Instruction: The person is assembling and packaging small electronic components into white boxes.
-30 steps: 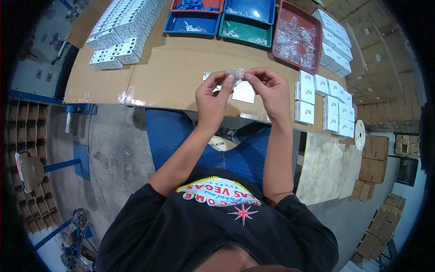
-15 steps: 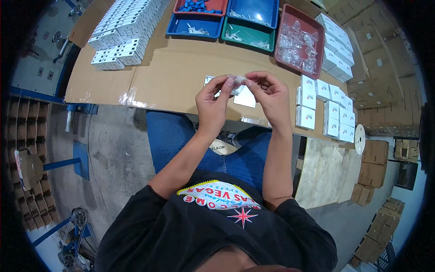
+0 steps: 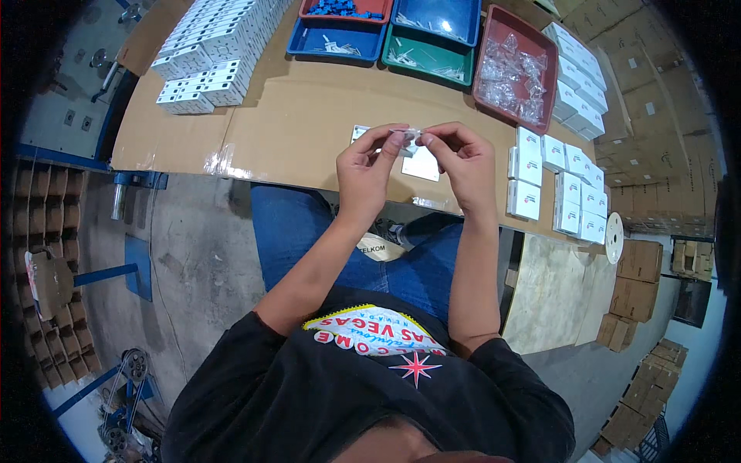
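My left hand (image 3: pixel 365 167) and my right hand (image 3: pixel 461 160) meet above the near edge of a cardboard-covered table (image 3: pixel 293 116). Between their fingertips they pinch a small clear plastic bag (image 3: pixel 409 134) with something pale inside. Both hands grip it from opposite sides. A white flat box (image 3: pixel 423 163) lies on the table just beneath the hands, and a second white piece (image 3: pixel 359 133) shows beside my left thumb.
Rows of small white boxes (image 3: pixel 559 181) lie to the right and stacks of white boxes (image 3: pixel 212 54) at the far left. Blue (image 3: pixel 332 42), green (image 3: pixel 428 58) and red (image 3: pixel 513 69) trays hold small parts and clear bags. A white tape roll (image 3: pixel 614 238) sits at the right edge. Brown cartons stand around.
Both hands stay together on the small clear bag; the fingers have shifted slightly, working it between the fingertips.
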### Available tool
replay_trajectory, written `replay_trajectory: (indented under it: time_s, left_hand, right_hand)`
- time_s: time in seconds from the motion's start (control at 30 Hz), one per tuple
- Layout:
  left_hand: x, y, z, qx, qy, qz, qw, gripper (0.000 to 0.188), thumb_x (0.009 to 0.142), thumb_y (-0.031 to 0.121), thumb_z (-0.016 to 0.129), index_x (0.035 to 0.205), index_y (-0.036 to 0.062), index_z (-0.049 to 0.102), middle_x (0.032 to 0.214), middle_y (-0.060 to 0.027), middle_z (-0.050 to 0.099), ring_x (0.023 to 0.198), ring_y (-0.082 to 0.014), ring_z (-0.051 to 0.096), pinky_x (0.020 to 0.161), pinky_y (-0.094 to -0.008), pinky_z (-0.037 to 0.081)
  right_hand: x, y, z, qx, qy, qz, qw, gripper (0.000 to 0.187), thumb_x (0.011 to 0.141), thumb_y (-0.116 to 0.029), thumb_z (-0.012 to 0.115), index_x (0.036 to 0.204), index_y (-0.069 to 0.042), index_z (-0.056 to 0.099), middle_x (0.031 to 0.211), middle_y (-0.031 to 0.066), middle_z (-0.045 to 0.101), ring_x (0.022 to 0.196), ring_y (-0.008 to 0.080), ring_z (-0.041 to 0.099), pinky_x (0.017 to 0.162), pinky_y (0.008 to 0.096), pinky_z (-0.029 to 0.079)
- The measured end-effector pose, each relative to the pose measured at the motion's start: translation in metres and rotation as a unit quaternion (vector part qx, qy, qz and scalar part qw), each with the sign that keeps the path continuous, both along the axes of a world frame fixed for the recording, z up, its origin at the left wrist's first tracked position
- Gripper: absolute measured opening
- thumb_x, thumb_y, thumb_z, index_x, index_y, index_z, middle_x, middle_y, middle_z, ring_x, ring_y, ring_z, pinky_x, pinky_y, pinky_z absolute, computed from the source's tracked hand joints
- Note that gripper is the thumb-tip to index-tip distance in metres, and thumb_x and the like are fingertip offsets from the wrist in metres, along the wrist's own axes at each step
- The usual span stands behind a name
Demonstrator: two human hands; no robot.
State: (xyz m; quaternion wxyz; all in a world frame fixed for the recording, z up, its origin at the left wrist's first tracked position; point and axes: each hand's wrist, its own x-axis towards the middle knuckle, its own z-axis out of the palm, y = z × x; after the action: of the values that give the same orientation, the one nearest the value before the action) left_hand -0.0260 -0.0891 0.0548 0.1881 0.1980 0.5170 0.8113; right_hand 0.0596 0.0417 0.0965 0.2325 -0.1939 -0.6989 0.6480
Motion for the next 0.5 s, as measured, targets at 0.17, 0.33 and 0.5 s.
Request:
replay_trajectory:
  time_s: [0.17, 0.33, 0.5]
  left_hand:
    - [-0.001, -0.001, -0.001, 0.019, -0.001, 0.007, 1.0, 0.019, 0.1, 0.011, 0.068, 0.113, -0.0023, 0.074, 0.103, -0.0077, 0.075, 0.096, -0.0119, 0.069, 0.085, -0.0251, 0.054]
    - [0.002, -0.001, 0.001, 0.037, 0.001, 0.001, 0.999, 0.018, 0.1, 0.009, 0.068, 0.111, -0.0036, 0.074, 0.102, -0.0085, 0.076, 0.093, -0.0125, 0.07, 0.085, -0.0257, 0.055]
    - [0.005, -0.001, -0.002, 0.034, -0.004, 0.008, 0.999, 0.019, 0.1, 0.01, 0.069, 0.111, -0.004, 0.073, 0.1, -0.0085, 0.075, 0.091, -0.0128, 0.07, 0.084, -0.0257, 0.056]
  right_hand:
    - [0.0, -0.001, -0.002, 0.005, 0.022, 0.003, 1.0, 0.007, 0.092, 0.0, 0.071, 0.098, 0.001, 0.072, 0.091, 0.0045, 0.074, 0.082, 0.008, 0.065, 0.072, 0.0224, 0.05]
    - [-0.002, -0.001, -0.015, 0.013, 0.064, -0.011, 0.998, 0.003, 0.091, 0.0, 0.071, 0.094, 0.0, 0.07, 0.087, 0.0027, 0.071, 0.078, 0.007, 0.062, 0.07, 0.0224, 0.049]
    - [-0.002, 0.002, -0.016, 0.019, 0.057, 0.001, 0.998, 0.005, 0.09, -0.002, 0.072, 0.093, -0.001, 0.068, 0.086, 0.0011, 0.068, 0.078, 0.0063, 0.06, 0.068, 0.022, 0.048]
